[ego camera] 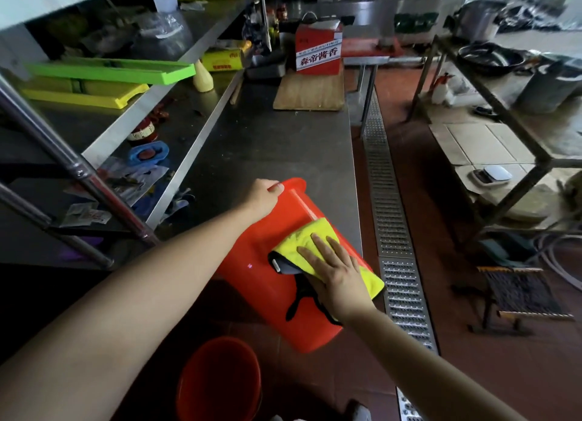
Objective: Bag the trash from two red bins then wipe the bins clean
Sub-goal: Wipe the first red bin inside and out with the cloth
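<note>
A red bin [267,282] lies tilted on its side at the near end of the steel counter, its rim pointing away from me. My left hand [264,197] grips that rim at the far top edge. My right hand [333,269] presses a yellow cloth [307,238] with straight fingers flat against the bin's outer wall. A black marking shows on the bin below the cloth. A second red bin [220,379] stands upright on the floor below, its mouth open toward me; its inside is dark.
The steel counter [271,143] runs away from me, with a wooden board [310,91] and a red-and-white box [318,50] at its far end. Cluttered shelves stand to the left. A metal floor drain [390,212] runs along the right, beside a metal rack [504,130].
</note>
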`<control>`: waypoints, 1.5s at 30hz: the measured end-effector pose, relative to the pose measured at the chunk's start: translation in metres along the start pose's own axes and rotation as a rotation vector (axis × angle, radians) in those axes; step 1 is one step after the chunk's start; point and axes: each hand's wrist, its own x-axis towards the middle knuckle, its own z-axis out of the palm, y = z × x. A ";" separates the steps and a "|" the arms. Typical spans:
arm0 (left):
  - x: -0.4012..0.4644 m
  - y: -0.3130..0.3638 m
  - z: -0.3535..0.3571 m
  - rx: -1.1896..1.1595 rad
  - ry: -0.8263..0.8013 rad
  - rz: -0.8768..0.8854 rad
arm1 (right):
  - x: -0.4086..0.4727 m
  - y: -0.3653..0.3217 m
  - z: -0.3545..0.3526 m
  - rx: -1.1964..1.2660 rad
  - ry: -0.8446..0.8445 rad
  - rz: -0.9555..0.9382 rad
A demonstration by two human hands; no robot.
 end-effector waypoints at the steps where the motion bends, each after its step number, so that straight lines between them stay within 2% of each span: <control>1: 0.001 -0.002 -0.005 -0.045 0.011 0.021 | 0.011 -0.002 -0.002 -0.022 0.015 0.011; 4: 0.003 -0.013 -0.015 -0.162 -0.005 0.089 | 0.046 -0.005 -0.007 -0.093 0.026 0.028; 8: -0.001 -0.039 -0.016 -0.267 -0.066 0.049 | 0.077 -0.009 -0.011 -0.198 -0.006 -0.034; 12: 0.007 -0.050 -0.023 -0.257 -0.148 0.008 | 0.085 -0.016 -0.006 -0.266 0.031 -0.070; 14: 0.012 -0.043 -0.030 -0.206 -0.139 -0.007 | 0.087 -0.022 0.000 -0.284 0.055 -0.051; 20: 0.019 -0.018 -0.026 -0.121 -0.142 0.168 | 0.094 -0.027 0.010 -0.346 0.060 -0.123; 29: 0.023 -0.030 -0.023 -0.264 -0.114 0.079 | 0.116 -0.033 0.011 -0.340 0.050 -0.202; 32: 0.024 -0.034 -0.024 -0.322 -0.136 0.070 | 0.124 -0.014 -0.001 -0.248 0.069 -0.202; 39: 0.014 -0.049 -0.026 -0.360 -0.194 0.041 | 0.181 0.057 -0.037 0.321 -0.056 0.133; 41: 0.011 -0.046 -0.024 -0.366 -0.195 0.031 | 0.180 0.059 -0.034 0.367 -0.055 0.198; 43: 0.008 -0.041 -0.019 -0.363 -0.183 0.018 | 0.160 0.049 -0.026 0.221 -0.004 0.126; 45: 0.004 -0.037 -0.008 -0.352 -0.195 0.018 | 0.125 0.033 -0.014 -0.028 0.081 0.005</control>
